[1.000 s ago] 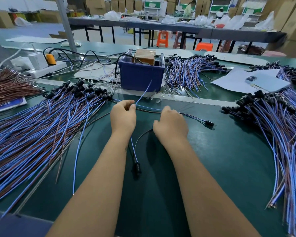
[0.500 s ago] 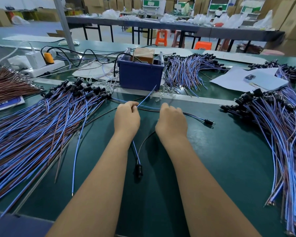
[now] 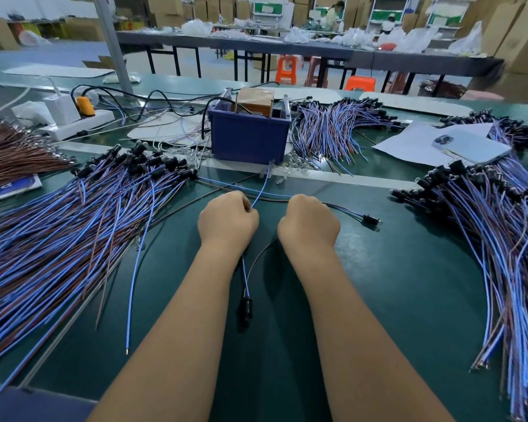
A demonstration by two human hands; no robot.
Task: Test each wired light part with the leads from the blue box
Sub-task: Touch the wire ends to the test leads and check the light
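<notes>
Left hand (image 3: 228,220) grip on blue-wired, black-capped light part (image 3: 245,306).

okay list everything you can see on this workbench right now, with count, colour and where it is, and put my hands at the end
blue box: one, blue, centre back of the green bench, brown block inside
wired light parts, left pile: many, blue and brown wires with black heads, left of the hands
wired light parts, right pile: many, same colours, right side
wired light parts, back pile: many, right of the box
brown wires: a bundle, far left
power strip: one, white, back left, with white and orange plugs
phone: one, pale, on white paper, back right
light part under test: one, black head, between the forearms
left hand: grips a blue lead
right hand: fist on wires, contents hidden
</notes>
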